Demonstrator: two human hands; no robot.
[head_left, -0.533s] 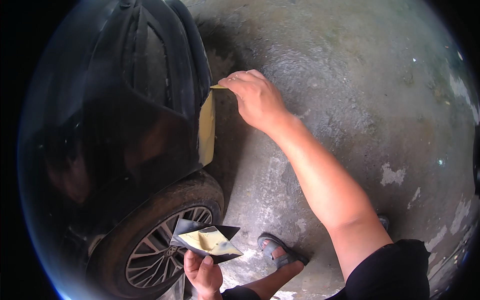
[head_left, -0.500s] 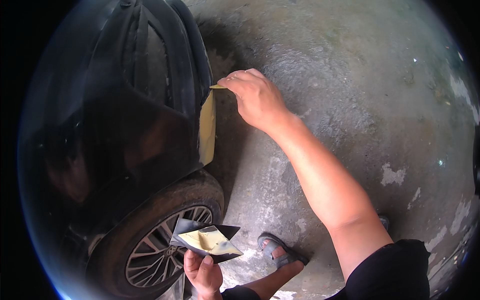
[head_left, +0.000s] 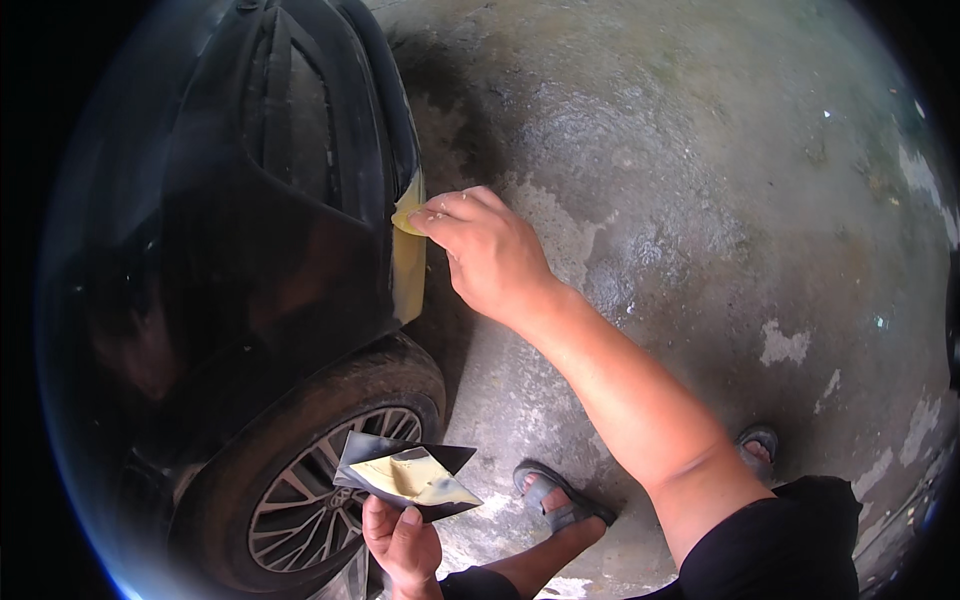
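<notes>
My right hand [head_left: 488, 250] is closed on a small, thin yellow putty spreader [head_left: 406, 216]. The spreader lies against a strip of pale yellow putty [head_left: 409, 285] on the corner of the dark car bumper [head_left: 300, 245]. Low in the picture, my left hand [head_left: 402, 545] grips thin dark plates [head_left: 456, 459], thumb on top and fingers partly hidden beneath. Pale yellow putty [head_left: 420, 480] is smeared over the upper plate, which is held in front of the car wheel.
The wheel [head_left: 330, 490] with its spoked rim stands below the bumper. Stained, patchy concrete floor [head_left: 680, 220] stretches to the right. My sandalled feet, one in a grey sandal [head_left: 560, 497], stand beside the wheel.
My right hand has moved down and slightly left with the spreader, from the top of the putty strip onto its upper middle. The left hand and plates have barely shifted.
</notes>
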